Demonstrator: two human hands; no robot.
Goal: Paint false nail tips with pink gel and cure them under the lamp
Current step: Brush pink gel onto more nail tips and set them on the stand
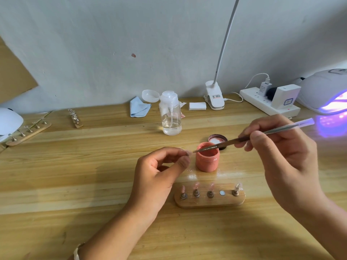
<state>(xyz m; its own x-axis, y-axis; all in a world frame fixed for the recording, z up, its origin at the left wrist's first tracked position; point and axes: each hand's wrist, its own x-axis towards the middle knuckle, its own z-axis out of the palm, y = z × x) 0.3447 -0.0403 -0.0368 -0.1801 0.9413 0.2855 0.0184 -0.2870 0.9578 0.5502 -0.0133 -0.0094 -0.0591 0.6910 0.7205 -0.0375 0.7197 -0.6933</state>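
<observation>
An open jar of pink gel [207,159] stands mid-table, its dark lid [217,139] lying just behind it. My left hand [159,177] pinches a small clear nail tip [189,153] between thumb and forefinger, left of the jar. My right hand [281,152] holds a thin brush [244,138]; its bristle end reaches over the jar's rim to touch the nail tip. In front of the jar lies a wooden holder [209,200] with three pink tips on pegs, one bare magnet spot and one clear tip at its right end.
A curing lamp [326,91] glows violet at the far right, beside a power strip [268,104]. A clear pump bottle [170,117], blue cloth [139,106], white pads [197,106] and clip lamp [215,98] line the back. Two more nail holders [28,132] and a white device [9,122] sit far left.
</observation>
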